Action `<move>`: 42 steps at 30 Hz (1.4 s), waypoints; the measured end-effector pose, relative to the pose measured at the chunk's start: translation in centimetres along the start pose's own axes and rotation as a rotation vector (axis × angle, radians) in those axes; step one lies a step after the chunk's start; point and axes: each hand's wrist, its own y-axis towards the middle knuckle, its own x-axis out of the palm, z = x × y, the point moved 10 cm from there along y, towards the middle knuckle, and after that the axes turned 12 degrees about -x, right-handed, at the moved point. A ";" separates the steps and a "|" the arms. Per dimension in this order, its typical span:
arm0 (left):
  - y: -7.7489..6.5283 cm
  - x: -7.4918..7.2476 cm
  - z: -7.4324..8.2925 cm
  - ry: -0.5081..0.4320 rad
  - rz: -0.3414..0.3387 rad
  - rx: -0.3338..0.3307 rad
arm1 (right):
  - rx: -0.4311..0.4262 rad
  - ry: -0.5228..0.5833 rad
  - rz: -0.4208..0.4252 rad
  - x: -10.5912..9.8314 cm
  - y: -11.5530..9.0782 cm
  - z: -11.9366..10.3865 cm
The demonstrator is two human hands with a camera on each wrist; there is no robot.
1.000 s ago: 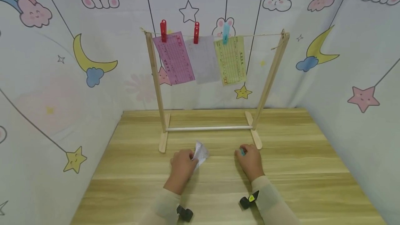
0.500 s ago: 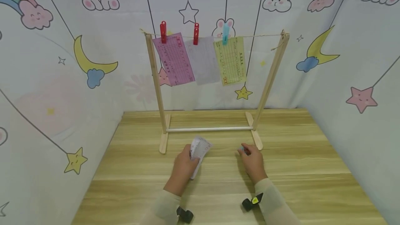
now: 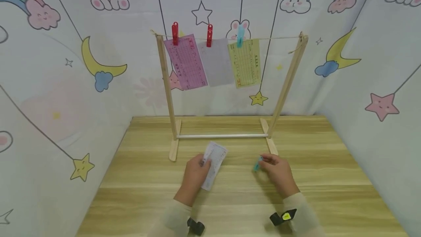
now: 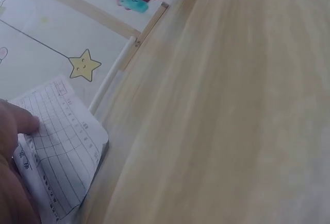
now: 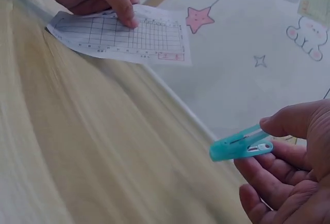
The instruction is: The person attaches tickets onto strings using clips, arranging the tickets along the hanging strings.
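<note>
My left hand (image 3: 196,173) pinches a white printed form (image 3: 215,160) between thumb and fingers, just above the table. The form's ruled grid and a red stamp box show in the right wrist view. A teal clothespin (image 5: 240,144) is held by its handle ends between thumb and fingers of my right hand (image 5: 289,167). Behind both hands stands a wooden frame with a string (image 3: 276,38). From it hang a purple form (image 3: 186,63) and a pale sheet (image 3: 216,63), each under a red clothespin (image 3: 209,36), and a yellow form (image 3: 245,63) under a light blue clothespin (image 3: 240,36).
The frame's left post (image 3: 167,87) and right post (image 3: 288,85) rise from wooden feet, joined low by a white rod (image 3: 222,135). The wooden table (image 3: 230,211) ends at a cartoon-printed backdrop (image 3: 131,46) at the back and sides.
The white form has come up into fuller view in my left hand, turning more face-up. My right hand has moved right, and the teal clothespin now sticks out of its fingers.
</note>
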 end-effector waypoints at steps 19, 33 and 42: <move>3.0 -2.5 18.6 -0.365 -0.085 0.125 | -0.509 0.079 -0.036 -9.6 6.9 -26.5; 6.2 1.3 32.0 -0.652 -0.259 0.043 | -0.642 -0.311 0.064 -9.8 11.5 -42.0; 6.7 3.0 35.2 -0.648 -0.269 0.013 | -0.573 -0.490 0.099 -9.2 14.6 -45.0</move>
